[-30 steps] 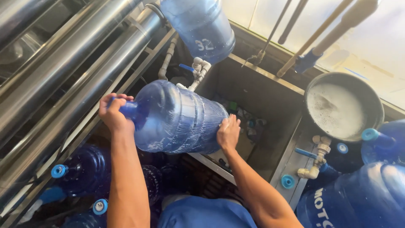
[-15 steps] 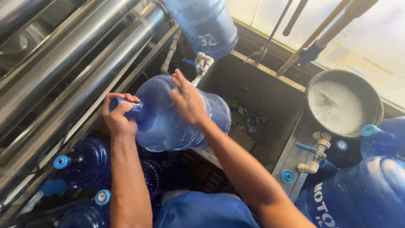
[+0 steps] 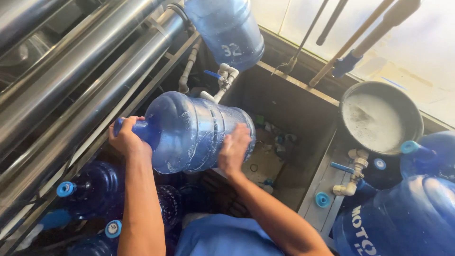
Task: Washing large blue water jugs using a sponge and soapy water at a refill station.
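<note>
We see long shiny steel pipes (image 3: 71, 71) running across the left side, the biggest things here. Next to them is a deep metal sink (image 3: 289, 118) with bits of litter on its bottom. At the lower right stands a big blue jug (image 3: 403, 223), and one more jug (image 3: 227, 28) hangs upside down at the top over the white taps (image 3: 225, 78).

In the middle is the bottle (image 3: 194, 132) we are holding. It is blue and see-through, wet with soap streaks, and it lies on its side over the near edge of the sink, neck to the left. Our left hand (image 3: 125, 140) is wrapped tight around the neck — the fingers cover the mouth, so we cannot see a cap. Our right hand (image 3: 233, 149) is pressed flat on the bottle's fat end, fingers spread. The two hands are well apart, one at each end of the bottle.

To the right sits a round bucket (image 3: 381, 116) full of white foamy water. Two broom sticks (image 3: 360, 38) lean above it. Below the bottle, dark blue jugs (image 3: 92, 187) stand on the floor with light blue caps (image 3: 65, 189). A small blue cap (image 3: 322, 199) lies by the sink's right rim — near a white valve (image 3: 353, 173).
</note>
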